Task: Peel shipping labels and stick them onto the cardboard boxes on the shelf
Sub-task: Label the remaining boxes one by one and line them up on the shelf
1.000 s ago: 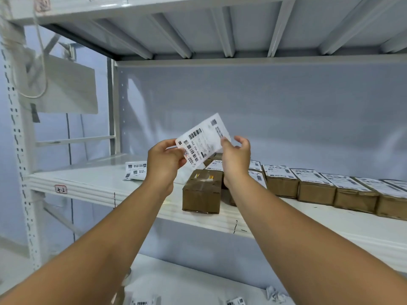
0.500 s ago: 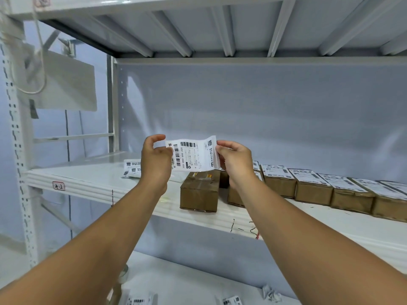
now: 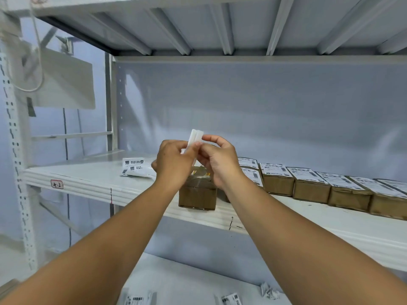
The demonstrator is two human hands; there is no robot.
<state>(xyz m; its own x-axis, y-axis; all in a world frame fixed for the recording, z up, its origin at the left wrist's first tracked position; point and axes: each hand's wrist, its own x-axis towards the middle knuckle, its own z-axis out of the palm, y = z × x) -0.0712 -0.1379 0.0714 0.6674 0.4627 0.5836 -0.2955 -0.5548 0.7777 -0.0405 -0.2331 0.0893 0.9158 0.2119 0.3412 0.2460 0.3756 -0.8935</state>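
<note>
A small red-bordered white tag (image 3: 57, 184) on the white metal shelf's front edge (image 3: 92, 187) carries handwritten characters resembling "4-2". Print on the white barcode-bearing shipping labels (image 3: 134, 167) atop the brown cardboard boxes (image 3: 278, 184) remains too small to read.

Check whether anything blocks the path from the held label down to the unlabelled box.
Nothing visible does. Both hands hold the label just above the bare box; only air lies between.
</note>
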